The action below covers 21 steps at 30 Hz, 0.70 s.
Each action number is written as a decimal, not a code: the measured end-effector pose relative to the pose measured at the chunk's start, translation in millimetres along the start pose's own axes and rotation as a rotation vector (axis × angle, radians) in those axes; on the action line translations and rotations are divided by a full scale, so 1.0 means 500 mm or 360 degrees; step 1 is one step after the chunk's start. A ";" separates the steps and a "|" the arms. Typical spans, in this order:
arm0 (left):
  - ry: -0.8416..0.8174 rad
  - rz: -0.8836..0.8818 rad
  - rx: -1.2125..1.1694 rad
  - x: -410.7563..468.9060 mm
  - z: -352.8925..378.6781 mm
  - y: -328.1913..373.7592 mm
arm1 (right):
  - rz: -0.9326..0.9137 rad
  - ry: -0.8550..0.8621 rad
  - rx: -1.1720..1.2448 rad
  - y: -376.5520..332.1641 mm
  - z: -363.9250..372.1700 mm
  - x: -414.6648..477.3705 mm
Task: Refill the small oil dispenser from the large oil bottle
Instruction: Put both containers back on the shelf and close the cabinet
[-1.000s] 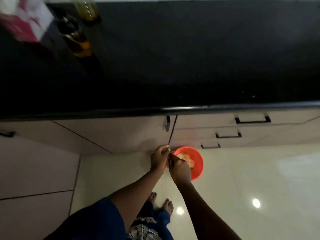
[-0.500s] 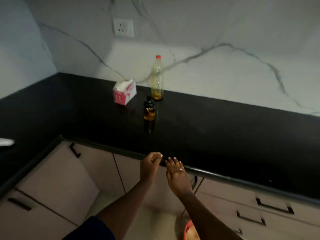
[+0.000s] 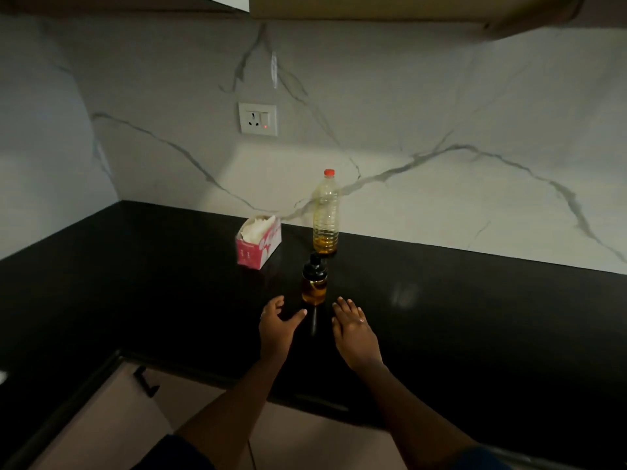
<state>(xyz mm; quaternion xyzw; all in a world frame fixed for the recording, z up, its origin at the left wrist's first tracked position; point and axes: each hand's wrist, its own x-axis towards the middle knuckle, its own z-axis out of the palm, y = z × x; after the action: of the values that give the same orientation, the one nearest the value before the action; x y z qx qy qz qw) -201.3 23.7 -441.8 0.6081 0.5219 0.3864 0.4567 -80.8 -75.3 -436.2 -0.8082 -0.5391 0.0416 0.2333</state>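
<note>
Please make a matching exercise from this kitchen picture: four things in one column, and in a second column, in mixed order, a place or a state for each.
Things
1. large oil bottle
2. small oil dispenser
3. tissue box
4. socket

Places or states
A. mounted on the wall, above the counter
B. red cap on, standing at the back, close to the wall
C. black top, standing in front of the large oil bottle
D. pink, white paper showing, left of the large oil bottle

Pairs: 1-B, 2-C, 3-D, 4-A

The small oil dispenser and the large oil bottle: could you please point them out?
small oil dispenser (image 3: 314, 292): head view, amber glass body.
large oil bottle (image 3: 326, 212): head view, clear middle body.
</note>
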 end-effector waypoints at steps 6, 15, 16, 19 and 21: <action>-0.0181 -0.0055 0.0071 0.100 0.036 0.026 | 0.0127 0.0040 0.0055 0.020 -0.008 0.109; -0.0430 -0.0151 0.0191 0.213 0.121 0.016 | 0.0128 0.0061 0.0252 0.083 0.006 0.315; -0.0481 -0.0157 0.0171 0.225 0.127 0.013 | 0.0121 0.0035 0.0269 0.088 0.006 0.341; -0.0688 -0.0139 0.0123 0.254 0.135 0.004 | 0.0113 0.0040 0.0355 0.104 0.005 0.423; -0.0720 -0.0122 0.0118 0.264 0.146 -0.004 | 0.0127 0.0080 0.0460 0.112 0.006 0.481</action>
<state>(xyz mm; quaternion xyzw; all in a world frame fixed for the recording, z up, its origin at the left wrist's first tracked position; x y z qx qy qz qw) -112.2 143.1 -465.2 0.6752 0.4428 0.2033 0.5538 65.8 122.5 -418.5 -0.7878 -0.4890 0.1077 0.3587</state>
